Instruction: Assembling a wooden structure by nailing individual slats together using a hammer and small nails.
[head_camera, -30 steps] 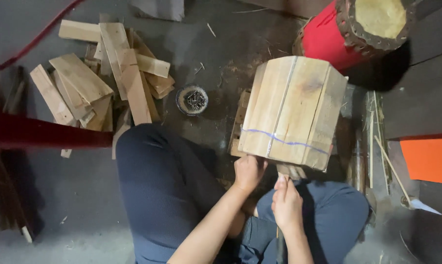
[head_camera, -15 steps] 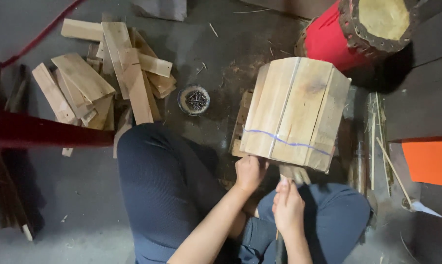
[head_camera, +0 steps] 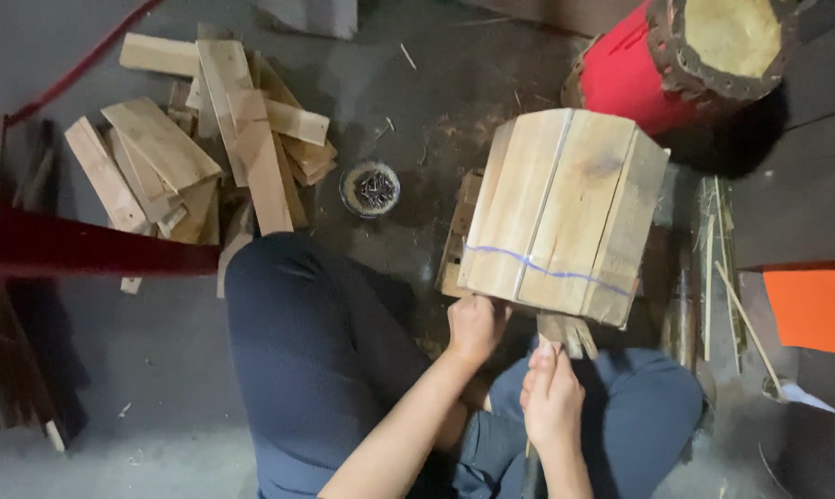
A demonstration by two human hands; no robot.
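Observation:
A faceted wooden barrel (head_camera: 565, 212) built of light planks, with a blue line drawn around it, lies in front of my knees. My left hand (head_camera: 476, 328) grips its near lower rim. Just right of that, my right hand (head_camera: 553, 399) is closed around a thin dark handle, and a small wooden piece (head_camera: 567, 331) sticks up above its fingers against the barrel's edge. What the handle ends in is hidden by the hand.
A pile of loose wooden planks (head_camera: 196, 148) lies on the floor at the left. A small round tin of nails (head_camera: 369, 188) sits between the pile and the barrel. A red drum (head_camera: 685, 55) stands at upper right, an orange sheet (head_camera: 819, 310) at right, a red bar (head_camera: 85, 249) at left.
The barrel has shifted very slightly. Both hands stay at its near rim in nearly the same grip.

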